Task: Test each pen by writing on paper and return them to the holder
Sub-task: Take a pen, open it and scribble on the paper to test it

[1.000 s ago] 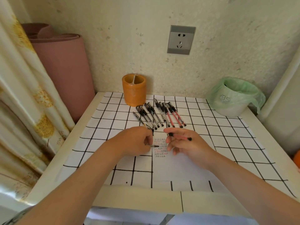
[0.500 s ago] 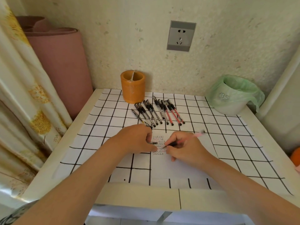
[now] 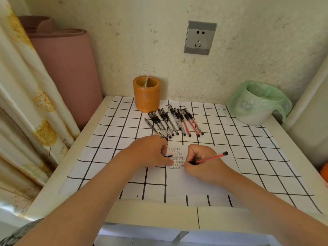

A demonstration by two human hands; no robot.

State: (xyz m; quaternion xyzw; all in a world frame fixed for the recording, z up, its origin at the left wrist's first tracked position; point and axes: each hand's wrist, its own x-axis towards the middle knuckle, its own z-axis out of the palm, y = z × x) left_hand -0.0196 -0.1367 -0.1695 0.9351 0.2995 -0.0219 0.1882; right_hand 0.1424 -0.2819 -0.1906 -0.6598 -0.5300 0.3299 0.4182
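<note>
A white sheet of paper (image 3: 198,181) with rows of small black and red marks lies on the checked table cover. My right hand (image 3: 204,162) grips a red pen (image 3: 211,158), its tip down on the paper at the marks. My left hand (image 3: 150,153) rests on the paper's left edge with its fingers curled around a small black pen cap (image 3: 167,156). Several black and red pens (image 3: 174,121) lie in a row behind my hands. The orange pen holder (image 3: 146,94) stands at the back, by the wall.
A white bin with a green bag (image 3: 257,103) sits at the back right of the table. A pink rolled mat (image 3: 67,68) and a curtain (image 3: 23,103) stand at the left. A wall socket (image 3: 200,37) is above the pens. An orange object (image 3: 324,172) shows at the right edge.
My right hand turned the red pen from lying across its fingers into a writing grip and lowered its tip to the paper. My left hand stayed on the paper.
</note>
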